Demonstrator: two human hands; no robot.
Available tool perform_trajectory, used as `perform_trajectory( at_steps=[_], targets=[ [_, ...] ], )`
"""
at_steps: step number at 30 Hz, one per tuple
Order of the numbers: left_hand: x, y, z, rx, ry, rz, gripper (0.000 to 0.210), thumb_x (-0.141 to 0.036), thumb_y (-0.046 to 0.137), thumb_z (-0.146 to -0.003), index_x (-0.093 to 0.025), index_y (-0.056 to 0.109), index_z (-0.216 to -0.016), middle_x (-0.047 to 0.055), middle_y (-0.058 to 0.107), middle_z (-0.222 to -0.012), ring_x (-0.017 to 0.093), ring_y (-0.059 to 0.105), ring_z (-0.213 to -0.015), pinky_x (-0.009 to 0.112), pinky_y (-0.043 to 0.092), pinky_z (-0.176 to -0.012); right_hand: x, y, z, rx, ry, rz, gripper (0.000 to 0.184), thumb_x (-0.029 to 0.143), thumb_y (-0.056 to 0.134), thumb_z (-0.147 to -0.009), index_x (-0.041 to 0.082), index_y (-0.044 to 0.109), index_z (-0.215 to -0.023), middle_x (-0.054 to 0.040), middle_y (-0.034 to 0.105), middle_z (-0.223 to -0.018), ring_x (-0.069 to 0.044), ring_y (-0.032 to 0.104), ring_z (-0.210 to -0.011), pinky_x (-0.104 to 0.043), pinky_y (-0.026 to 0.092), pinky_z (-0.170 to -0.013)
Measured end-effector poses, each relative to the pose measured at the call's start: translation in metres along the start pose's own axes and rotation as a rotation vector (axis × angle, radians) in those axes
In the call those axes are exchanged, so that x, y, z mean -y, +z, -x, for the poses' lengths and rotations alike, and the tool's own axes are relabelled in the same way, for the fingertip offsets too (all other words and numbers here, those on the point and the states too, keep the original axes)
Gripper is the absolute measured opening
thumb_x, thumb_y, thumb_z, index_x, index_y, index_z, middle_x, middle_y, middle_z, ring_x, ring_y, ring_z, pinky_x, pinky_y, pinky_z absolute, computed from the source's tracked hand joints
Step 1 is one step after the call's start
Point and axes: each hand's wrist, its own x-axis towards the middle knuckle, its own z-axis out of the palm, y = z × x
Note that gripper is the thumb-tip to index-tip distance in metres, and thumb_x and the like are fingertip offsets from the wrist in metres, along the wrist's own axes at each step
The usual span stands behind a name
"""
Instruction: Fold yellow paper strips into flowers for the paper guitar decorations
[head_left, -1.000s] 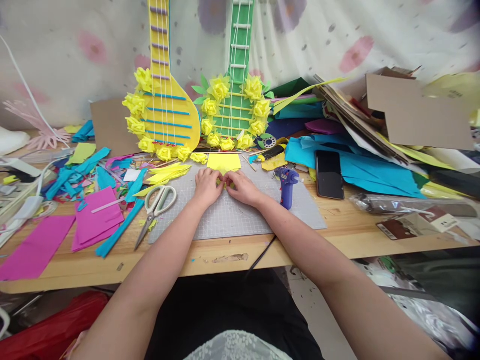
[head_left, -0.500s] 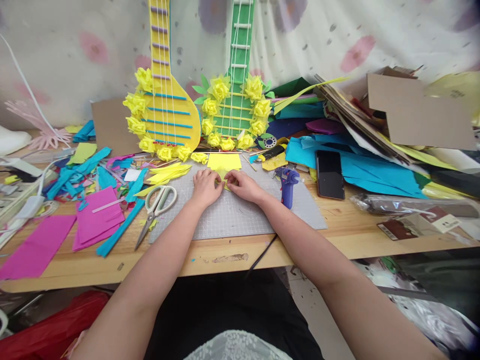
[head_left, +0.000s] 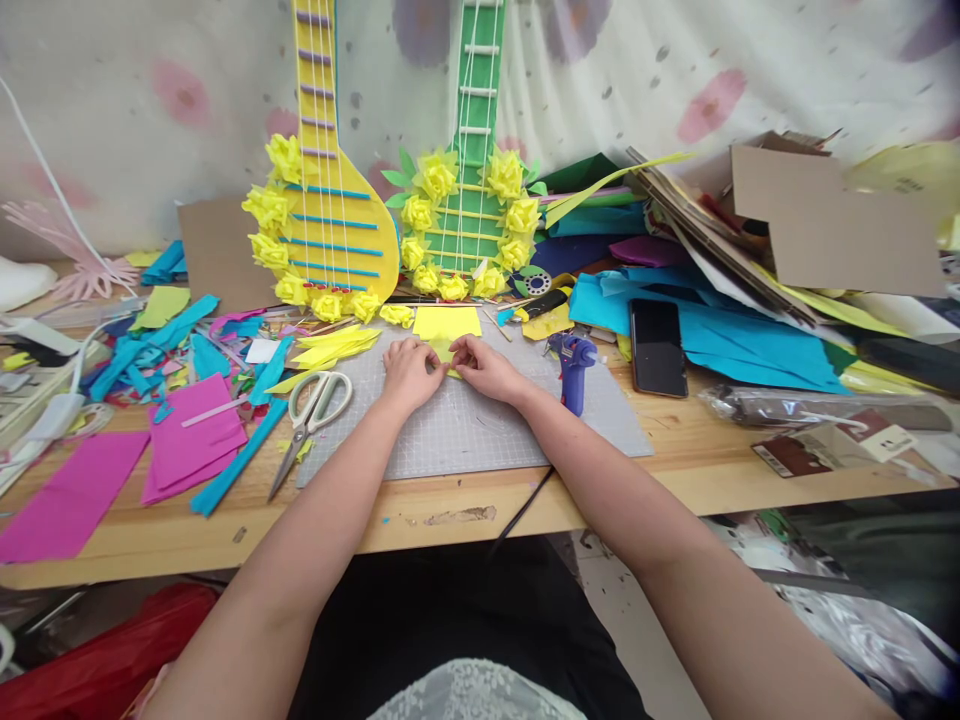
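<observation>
Between my left hand (head_left: 412, 372) and my right hand (head_left: 484, 368) is a small piece of yellow crepe paper (head_left: 441, 350), partly hidden by the fingers. Both hands are closed on its edges, fingertips close together, over the grey cutting mat (head_left: 450, 440). Just beyond them lies a flat yellow paper square (head_left: 447, 321). A blue glue gun (head_left: 574, 372) stands on the mat right of my right hand. Scissors with pale handles (head_left: 319, 405) rest at the mat's left edge. Behind are a yellow paper guitar (head_left: 345, 225) and a green one (head_left: 469, 225), both trimmed with yellow paper flowers.
Magenta paper sheets (head_left: 196, 435), blue strips (head_left: 240, 455) and yellow petal strips (head_left: 334, 350) cover the left side. A phone (head_left: 658, 348) lies on blue crepe paper (head_left: 735, 345) at right, before stacked cardboard (head_left: 832, 220). The glue gun's black cord (head_left: 525, 512) crosses the table's front edge.
The view has shifted very slightly. Both hands stay in nearly the same place on the yellow crepe paper, and nothing else has visibly moved.
</observation>
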Motion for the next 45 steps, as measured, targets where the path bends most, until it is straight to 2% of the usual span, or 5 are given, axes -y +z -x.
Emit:
perform_trajectory(
  at_steps=[10,20,29,37,45],
  targets=[
    [-0.001,0.001,0.002,-0.01,0.048,0.007,0.011,-0.033,0.058,-0.076,-0.024,0.059,-0.083,0.006,0.057,-0.102,0.026,0.044,-0.106,0.039,0.034,-0.088,0.007,-0.001,0.003,0.026,-0.056,0.184,0.026,0.011,0.052,-0.07,0.018,0.049,-0.094,-0.0021,0.061,-0.084,-0.015,0.053,-0.083,-0.032,0.04,-0.079],
    [0.005,-0.004,0.004,0.0,0.151,-0.048,0.015,-0.038,0.059,-0.073,-0.024,0.061,-0.08,0.005,0.055,-0.104,0.026,0.041,-0.108,0.041,0.031,-0.094,0.009,-0.001,0.007,0.051,-0.113,0.268,0.024,0.011,0.048,-0.073,0.018,0.048,-0.097,-0.004,0.06,-0.089,-0.016,0.051,-0.088,-0.034,0.039,-0.085],
    [0.005,-0.002,0.0,-0.003,0.016,-0.016,0.012,-0.021,0.051,-0.075,-0.025,0.06,-0.08,0.005,0.058,-0.105,0.026,0.044,-0.108,0.042,0.032,-0.094,0.012,0.001,0.009,0.043,-0.143,0.4,0.026,0.008,0.046,-0.072,0.017,0.05,-0.097,-0.0059,0.06,-0.09,-0.018,0.048,-0.088,-0.033,0.038,-0.084],
    [0.004,-0.002,-0.004,0.012,-0.046,0.035,0.013,-0.018,0.051,-0.073,-0.025,0.06,-0.079,0.004,0.06,-0.104,0.027,0.045,-0.108,0.042,0.034,-0.091,0.016,0.01,0.005,-0.031,-0.031,0.409,0.016,0.018,0.052,-0.079,0.018,0.05,-0.095,-0.0051,0.059,-0.085,-0.019,0.048,-0.086,-0.034,0.038,-0.081],
    [0.009,-0.003,-0.004,-0.057,-0.085,0.093,0.03,-0.006,0.043,-0.071,-0.024,0.055,-0.091,0.004,0.061,-0.104,0.023,0.049,-0.104,0.039,0.037,-0.091,0.017,0.005,0.007,0.019,-0.057,0.381,0.022,0.013,0.052,-0.076,0.018,0.05,-0.097,-0.0049,0.058,-0.088,-0.019,0.048,-0.088,-0.033,0.037,-0.083]
  ],
)
